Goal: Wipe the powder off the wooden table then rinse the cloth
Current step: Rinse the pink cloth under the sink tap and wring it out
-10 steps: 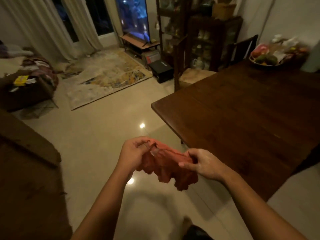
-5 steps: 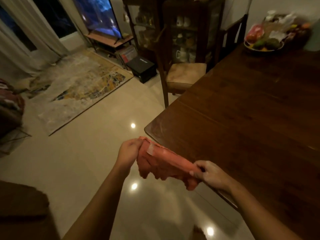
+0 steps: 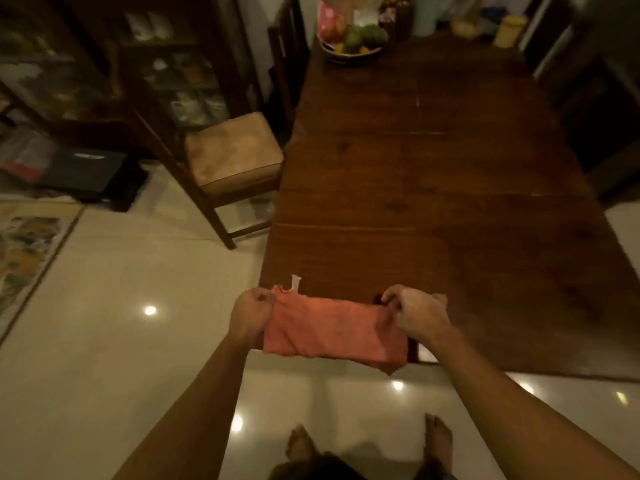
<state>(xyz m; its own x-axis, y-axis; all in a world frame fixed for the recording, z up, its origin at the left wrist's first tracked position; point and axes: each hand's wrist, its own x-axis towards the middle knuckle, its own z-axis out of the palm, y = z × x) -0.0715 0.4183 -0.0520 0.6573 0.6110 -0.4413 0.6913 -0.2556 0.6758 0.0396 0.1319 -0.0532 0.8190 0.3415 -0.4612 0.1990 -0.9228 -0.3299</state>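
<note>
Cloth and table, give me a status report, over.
Cloth grip: left hand and right hand each pinch an end of pink cloth, stretched at near edge of wooden table. Surface too dim to judge. Far end: fruit bowl, apart from hands.

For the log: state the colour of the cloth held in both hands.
The cloth is salmon pink; head view.

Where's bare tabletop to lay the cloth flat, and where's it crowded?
Bare: table from the near edge by the cloth up to the fruit bowl, chair along its left side. Crowded: far end, bowl plus bottles and a yellow jar.
</note>
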